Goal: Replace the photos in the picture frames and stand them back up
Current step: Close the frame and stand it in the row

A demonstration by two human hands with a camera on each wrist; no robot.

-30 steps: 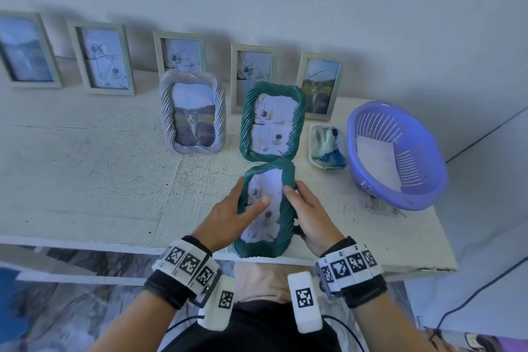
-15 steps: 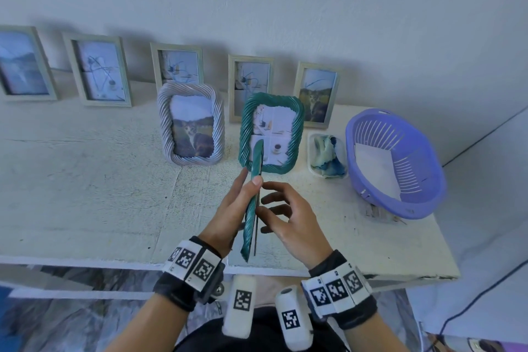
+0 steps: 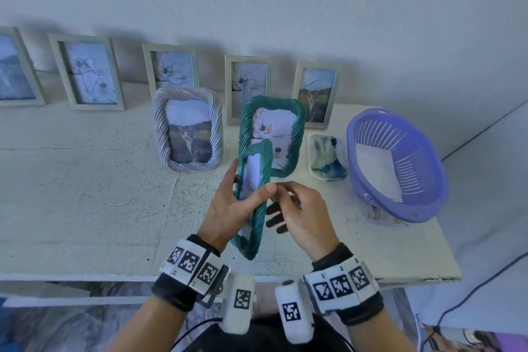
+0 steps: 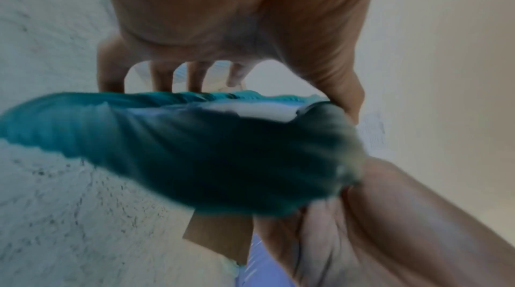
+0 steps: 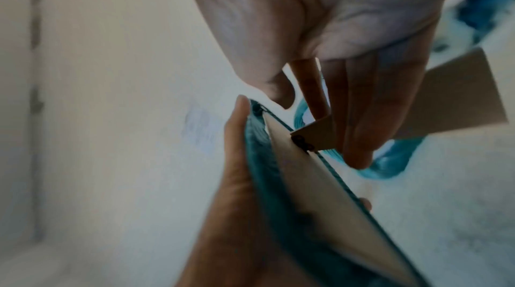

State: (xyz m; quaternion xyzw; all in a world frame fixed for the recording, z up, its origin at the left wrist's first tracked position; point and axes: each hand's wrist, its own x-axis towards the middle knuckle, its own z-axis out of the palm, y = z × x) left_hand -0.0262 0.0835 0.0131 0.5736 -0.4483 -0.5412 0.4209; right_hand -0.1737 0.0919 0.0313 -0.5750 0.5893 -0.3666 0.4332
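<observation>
Since half a second ago the green frame [image 3: 255, 197] has turned from edge-on, its front partly facing left. Left hand [image 3: 231, 208] grips it above the counter's [image 3: 85, 208] front edge, thumb across the front, fingers behind. Right hand [image 3: 303, 217] at the back, fingers pinching the cardboard stand [image 5: 457, 95]. Second green frame [image 3: 295, 134] stands behind, near the back edge.
</observation>
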